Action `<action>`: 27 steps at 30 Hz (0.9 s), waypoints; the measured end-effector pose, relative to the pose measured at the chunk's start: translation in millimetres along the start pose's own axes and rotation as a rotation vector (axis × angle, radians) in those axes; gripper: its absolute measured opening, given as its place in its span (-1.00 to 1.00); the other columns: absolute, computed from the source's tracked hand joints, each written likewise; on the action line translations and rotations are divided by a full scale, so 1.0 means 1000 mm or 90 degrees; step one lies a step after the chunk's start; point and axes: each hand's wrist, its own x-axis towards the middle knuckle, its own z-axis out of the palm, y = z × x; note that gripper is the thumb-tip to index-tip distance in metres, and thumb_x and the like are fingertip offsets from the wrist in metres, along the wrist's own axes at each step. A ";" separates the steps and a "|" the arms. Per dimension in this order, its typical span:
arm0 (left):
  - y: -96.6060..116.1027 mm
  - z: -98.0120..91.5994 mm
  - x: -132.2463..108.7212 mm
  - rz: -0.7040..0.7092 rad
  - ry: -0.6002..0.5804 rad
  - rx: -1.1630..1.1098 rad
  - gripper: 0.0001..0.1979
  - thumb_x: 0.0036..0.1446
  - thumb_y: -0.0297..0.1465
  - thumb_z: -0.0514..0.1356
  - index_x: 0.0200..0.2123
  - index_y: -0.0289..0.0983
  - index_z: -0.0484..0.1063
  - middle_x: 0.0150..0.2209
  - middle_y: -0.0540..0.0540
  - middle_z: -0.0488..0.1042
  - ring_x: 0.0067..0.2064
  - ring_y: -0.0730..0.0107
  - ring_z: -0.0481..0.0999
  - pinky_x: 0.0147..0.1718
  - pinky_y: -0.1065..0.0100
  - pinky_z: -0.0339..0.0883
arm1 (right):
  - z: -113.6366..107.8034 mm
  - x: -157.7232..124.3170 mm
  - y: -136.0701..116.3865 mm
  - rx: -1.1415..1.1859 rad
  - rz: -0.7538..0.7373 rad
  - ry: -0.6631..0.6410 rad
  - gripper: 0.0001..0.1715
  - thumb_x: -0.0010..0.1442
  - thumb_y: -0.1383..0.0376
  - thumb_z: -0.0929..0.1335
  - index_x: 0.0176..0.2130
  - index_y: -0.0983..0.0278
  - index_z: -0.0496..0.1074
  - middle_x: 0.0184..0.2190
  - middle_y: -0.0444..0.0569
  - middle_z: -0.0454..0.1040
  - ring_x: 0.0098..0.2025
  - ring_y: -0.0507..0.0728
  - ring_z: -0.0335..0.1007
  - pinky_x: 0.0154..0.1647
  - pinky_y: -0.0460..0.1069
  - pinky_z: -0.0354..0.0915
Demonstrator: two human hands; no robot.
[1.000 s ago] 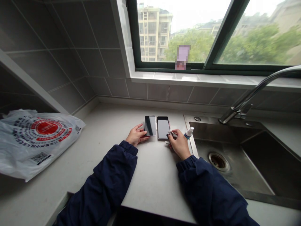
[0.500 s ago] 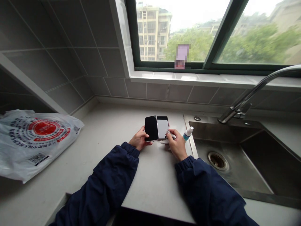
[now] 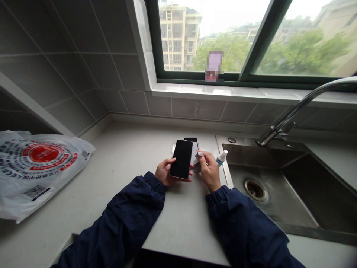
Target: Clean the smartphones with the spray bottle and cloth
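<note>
My left hand [image 3: 164, 174] holds a black phone [image 3: 181, 159] raised off the pale counter [image 3: 131, 156], screen toward me, thumb on its left edge. Behind it a second phone [image 3: 193, 144] lies flat on the counter, mostly hidden. My right hand [image 3: 208, 169] is closed in a pinch on a small white cloth or wipe [image 3: 199, 154] just right of the raised phone. A small spray bottle [image 3: 221, 157] with a white cap lies beside my right hand at the sink's edge.
A steel sink [image 3: 279, 182] with a drain [image 3: 255, 189] and curved tap [image 3: 295, 111] fills the right. A white plastic bag [image 3: 36, 163] with red print lies on the counter at left. Grey tiled walls and a window sill [image 3: 237, 93] close the back.
My left hand has picked the left phone up off the counter and brought it nearer to me. My right hand has shifted slightly left, still pinching the white cloth.
</note>
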 end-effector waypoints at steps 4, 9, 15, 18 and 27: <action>-0.005 0.008 -0.001 -0.012 0.006 -0.007 -0.35 0.17 0.01 0.06 0.13 -0.34 0.40 -0.01 -0.34 0.53 -0.10 -0.09 0.59 -0.06 -0.13 0.40 | -0.003 0.001 -0.007 -0.057 -0.015 0.062 -0.60 0.35 0.17 0.24 0.00 0.23 0.57 -0.06 0.07 0.42 0.04 0.20 0.36 0.17 0.10 0.26; -0.010 0.011 -0.001 0.019 0.025 -0.032 -0.32 0.17 0.07 0.05 0.14 -0.32 0.38 -0.01 -0.36 0.53 -0.21 -0.02 0.60 -0.08 -0.14 0.39 | -0.004 -0.002 -0.010 -0.108 -0.016 0.029 -0.59 0.37 0.17 0.24 0.04 0.22 0.55 -0.26 -0.01 0.39 -0.26 0.12 0.38 -0.18 0.02 0.35; -0.011 0.007 0.001 0.049 0.042 -0.099 -0.34 0.25 0.03 -0.02 0.04 -0.44 0.44 -0.14 -0.38 0.55 -0.20 -0.02 0.58 -0.09 -0.14 0.40 | 0.000 -0.009 -0.011 -0.015 -0.029 -0.016 -0.65 0.38 0.13 0.26 -0.10 0.26 0.54 -0.40 -0.08 0.42 -0.41 0.07 0.38 -0.38 -0.02 0.37; -0.011 0.007 0.001 0.047 0.020 -0.089 -0.30 0.27 0.04 -0.08 0.02 -0.49 0.45 -0.13 -0.40 0.53 -0.23 -0.01 0.57 -0.16 -0.13 0.43 | 0.001 -0.009 -0.013 0.072 0.010 0.003 -0.63 0.38 0.09 0.26 -0.04 0.25 0.51 -0.35 -0.06 0.49 -0.48 0.04 0.42 -0.46 -0.02 0.43; -0.016 0.004 0.002 0.028 0.020 -0.070 -0.33 0.28 0.02 -0.07 0.04 -0.45 0.45 -0.15 -0.36 0.54 -0.26 0.00 0.59 -0.23 -0.08 0.47 | -0.007 -0.006 -0.028 0.040 -0.177 0.122 -0.68 0.38 0.31 0.27 0.08 0.23 0.46 0.01 0.07 0.50 0.05 0.22 0.48 0.06 0.21 0.44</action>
